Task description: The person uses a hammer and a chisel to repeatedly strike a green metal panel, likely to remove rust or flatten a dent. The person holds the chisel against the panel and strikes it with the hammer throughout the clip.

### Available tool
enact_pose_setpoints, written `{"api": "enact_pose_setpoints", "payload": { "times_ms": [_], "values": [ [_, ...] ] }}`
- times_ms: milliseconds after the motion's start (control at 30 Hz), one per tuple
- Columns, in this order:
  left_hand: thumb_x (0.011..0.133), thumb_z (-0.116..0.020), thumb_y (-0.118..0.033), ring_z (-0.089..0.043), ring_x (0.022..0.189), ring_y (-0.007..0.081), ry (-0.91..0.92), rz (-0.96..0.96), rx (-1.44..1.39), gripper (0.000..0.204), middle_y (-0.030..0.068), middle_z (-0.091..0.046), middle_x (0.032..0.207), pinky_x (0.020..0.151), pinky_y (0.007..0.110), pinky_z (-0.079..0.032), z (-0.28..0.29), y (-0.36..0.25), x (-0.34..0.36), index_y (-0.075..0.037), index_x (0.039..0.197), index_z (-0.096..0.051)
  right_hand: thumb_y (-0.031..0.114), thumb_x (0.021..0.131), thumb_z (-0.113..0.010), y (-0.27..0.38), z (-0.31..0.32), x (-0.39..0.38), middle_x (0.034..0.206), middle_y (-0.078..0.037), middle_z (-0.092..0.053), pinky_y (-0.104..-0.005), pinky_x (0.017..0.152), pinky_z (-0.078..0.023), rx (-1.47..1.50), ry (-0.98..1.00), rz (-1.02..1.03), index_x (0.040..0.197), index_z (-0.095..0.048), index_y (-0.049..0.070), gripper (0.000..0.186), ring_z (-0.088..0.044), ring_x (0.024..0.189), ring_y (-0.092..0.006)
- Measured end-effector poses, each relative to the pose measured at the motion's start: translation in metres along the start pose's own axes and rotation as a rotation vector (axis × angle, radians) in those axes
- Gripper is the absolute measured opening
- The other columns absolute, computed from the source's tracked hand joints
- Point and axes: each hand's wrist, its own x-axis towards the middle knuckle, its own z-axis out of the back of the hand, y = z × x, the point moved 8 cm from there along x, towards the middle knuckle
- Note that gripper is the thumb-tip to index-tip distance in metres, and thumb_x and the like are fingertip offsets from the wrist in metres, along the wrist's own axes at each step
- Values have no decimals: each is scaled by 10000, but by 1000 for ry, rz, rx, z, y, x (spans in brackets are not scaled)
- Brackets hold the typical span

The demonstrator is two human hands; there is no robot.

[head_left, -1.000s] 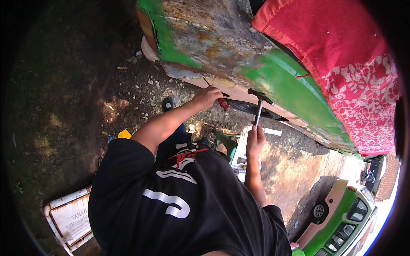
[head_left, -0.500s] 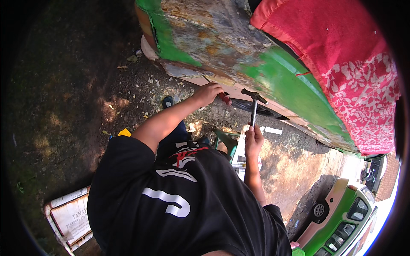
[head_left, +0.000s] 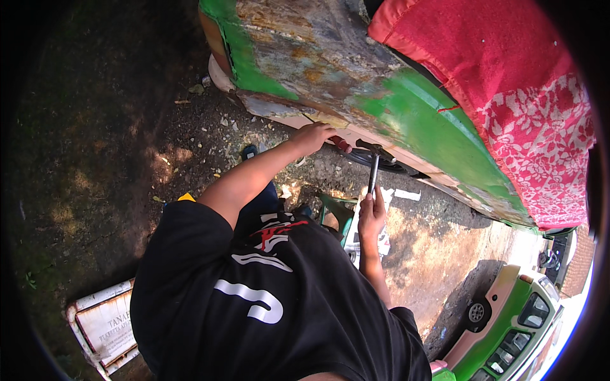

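Observation:
My left hand (head_left: 313, 138) is closed round a screwdriver with a dark red handle (head_left: 342, 145); its shaft is mostly hidden by the hand. It is at the lower edge of a van body (head_left: 330, 70) with worn green paint, rust and bare metal. In my right hand (head_left: 372, 218) is a hammer (head_left: 373, 173), gripped by its metal handle. The hammer's head is just right of the screwdriver's butt; I cannot tell whether they touch. Below the van's lower edge a dark wheel (head_left: 381, 162) shows in part.
A red floral cloth (head_left: 495, 95) drapes over the van's upper right. Beneath my hands stands a green stool (head_left: 337, 213) beside pale sheets. Farther right is another green-and-pink van (head_left: 508, 324). At lower left leans a rusty white sign (head_left: 105, 327). Leaves and debris litter the ground.
The hammer and my right hand have moved slightly left and down, bringing its head closer to the screwdriver's butt. My left hand has shifted very little.

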Motion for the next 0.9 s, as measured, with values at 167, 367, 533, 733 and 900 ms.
{"api": "enact_pose_setpoints", "payload": {
  "times_ms": [167,367,533,733,900],
  "values": [
    [853,-507,23,-626,1053,354,91,-12,-56,356,137,-618,1220,873,440,-525,-4,1,9,-51,1189,-599,152,1031,-471,-20,-13,-3,680,67,-409,-194,502,-330,74,-31,41,1461,-403,7,458,-383,578,-24],
    [847,-515,17,-632,1027,356,55,7,-28,344,150,-636,1145,852,439,-530,4,-1,12,-43,1176,-593,147,1023,-512,-21,-7,-14,703,90,-381,-190,497,-291,391,-159,-34,1439,-446,21,440,-328,586,-14],
    [847,-527,6,-635,999,359,23,-78,-53,311,154,-644,1095,812,445,-534,-3,1,13,-44,1145,-598,175,1037,-487,-48,-16,7,677,84,-381,-190,484,-291,242,-24,-33,1459,-405,15,459,-330,560,-14],
    [851,-527,7,-641,965,367,-23,-65,-29,281,140,-650,1060,793,457,-530,1,3,16,-50,1116,-599,155,1032,-489,-38,-19,0,668,81,-367,-197,482,-309,93,-12,-30,1436,-442,7,433,-343,556,-22],
    [857,-530,1,-642,960,369,-36,-67,-37,280,142,-650,1071,785,457,-531,-1,4,12,-51,1124,-597,150,1020,-510,-20,-5,-10,718,66,-437,-201,517,-335,391,-132,-24,1424,-466,15,428,-370,608,-25]
  ]
}}
